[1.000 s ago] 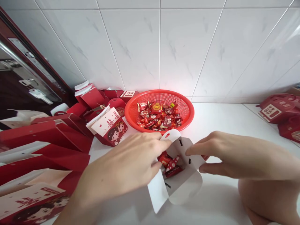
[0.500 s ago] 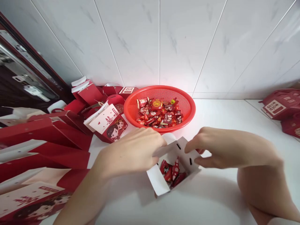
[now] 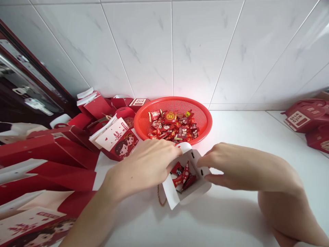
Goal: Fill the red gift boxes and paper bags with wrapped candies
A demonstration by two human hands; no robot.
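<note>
Between my hands, a small paper candy box (image 3: 197, 193) stands with its top flaps up and its white inside showing. Several red-wrapped candies (image 3: 185, 173) lie at its bottom. My left hand (image 3: 149, 163) is closed on the box's left side, fingertips partly hidden behind the knuckles. On the opposite side, my right hand (image 3: 226, 166) pinches a slotted flap between thumb and fingers. A brown twine cord (image 3: 160, 197) loops out at the box's lower left. Just behind the box is a red plastic basket (image 3: 204, 123) holding many wrapped candies (image 3: 171, 117).
Red and white paper boxes (image 3: 117, 139) crowd the left side, several with open tops. Dark red boxes (image 3: 299, 116) sit at the far right. A tiled wall (image 3: 197, 51) closes off the back of the white table (image 3: 236, 128). Keys (image 3: 38, 105) hang at the upper left.
The box has shifted slightly left and tilted, and its twine cord has come into view. Both hands keep hold of it. My right hand has moved a little left along with its flap.
</note>
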